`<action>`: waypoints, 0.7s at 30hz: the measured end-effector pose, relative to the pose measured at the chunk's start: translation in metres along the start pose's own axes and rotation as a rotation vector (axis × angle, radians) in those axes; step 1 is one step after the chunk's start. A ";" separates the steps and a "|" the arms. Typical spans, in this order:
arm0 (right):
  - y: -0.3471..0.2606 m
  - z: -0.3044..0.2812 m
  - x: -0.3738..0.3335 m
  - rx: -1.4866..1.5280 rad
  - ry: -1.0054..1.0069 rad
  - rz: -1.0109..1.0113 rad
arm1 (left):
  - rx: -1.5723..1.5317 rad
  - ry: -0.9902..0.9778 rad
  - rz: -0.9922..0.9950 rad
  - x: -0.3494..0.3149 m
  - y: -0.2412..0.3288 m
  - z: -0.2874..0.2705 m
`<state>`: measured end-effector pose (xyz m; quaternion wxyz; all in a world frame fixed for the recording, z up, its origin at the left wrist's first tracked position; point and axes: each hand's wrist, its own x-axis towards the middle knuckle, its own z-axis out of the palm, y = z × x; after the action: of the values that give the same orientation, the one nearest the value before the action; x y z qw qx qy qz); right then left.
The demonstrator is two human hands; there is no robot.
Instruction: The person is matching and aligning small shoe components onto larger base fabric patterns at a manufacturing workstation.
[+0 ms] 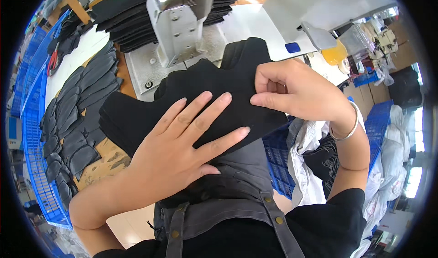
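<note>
A stack of cut black fabric pieces with curved notches lies across my lap, against the front of the sewing machine. My left hand rests on the top piece, palm down with its fingers spread. At the right part of the stack, my right hand has its fingers curled and its thumb against them, pinching the black fabric. What lies between those fingertips is mostly hidden. A pale bangle circles my right wrist.
Overlapping dark grey cut pieces cover the table at left, near red-handled scissors. Another black fabric stack sits behind the machine. Blue plastic crates flank me. A white sack holding dark pieces is at right.
</note>
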<state>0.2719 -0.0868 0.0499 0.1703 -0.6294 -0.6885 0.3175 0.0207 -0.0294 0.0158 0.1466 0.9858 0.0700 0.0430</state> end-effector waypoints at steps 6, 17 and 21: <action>0.011 0.003 0.000 0.023 0.003 -0.041 | 0.051 -0.035 -0.003 0.002 0.000 -0.001; 0.018 0.010 -0.004 0.038 0.072 -0.098 | 0.077 -0.027 -0.005 0.005 0.002 0.000; 0.008 0.012 -0.010 -0.192 0.146 -0.101 | 0.072 -0.039 -0.025 0.002 0.002 -0.002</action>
<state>0.2723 -0.0991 0.0377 0.1747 -0.6287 -0.7323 0.1949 0.0228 -0.0298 0.0187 0.1130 0.9901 0.0810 0.0197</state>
